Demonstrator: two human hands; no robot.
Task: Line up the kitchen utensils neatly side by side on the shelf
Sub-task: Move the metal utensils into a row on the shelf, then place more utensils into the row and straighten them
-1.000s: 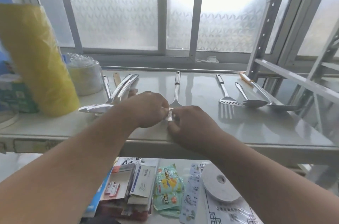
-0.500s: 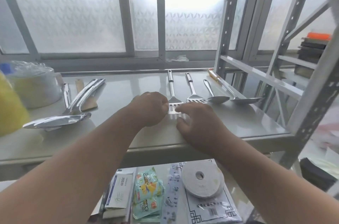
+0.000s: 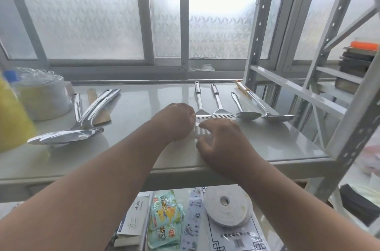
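A steel slotted spatula (image 3: 199, 104) lies on the grey shelf (image 3: 267, 143), handle pointing at the window. My left hand (image 3: 174, 122) pinches the left edge of its head. My right hand (image 3: 223, 141) rests at the shelf's front edge, thumb and index finger apart, with the index tip touching the head's near edge. Just to the right, side by side, lie a second slotted spatula (image 3: 218, 102), a spoon (image 3: 247, 115) and a wooden-handled ladle (image 3: 277, 117). At the left sits a loose pile: two big ladles (image 3: 67, 137), a wooden spatula (image 3: 101, 118) and another steel handle (image 3: 77, 104).
A yellow bag (image 3: 12, 123) and a wrapped stack of bowls (image 3: 41, 94) stand at the shelf's left end. Metal uprights (image 3: 353, 119) frame the right side. On the lower shelf lie a roll of tape (image 3: 228, 207), snack packets (image 3: 165, 215) and booklets.
Both hands carried the slotted spatula to the right until it lay beside the second slotted spatula. My right hand has loosened its grip and its fingers have spread.
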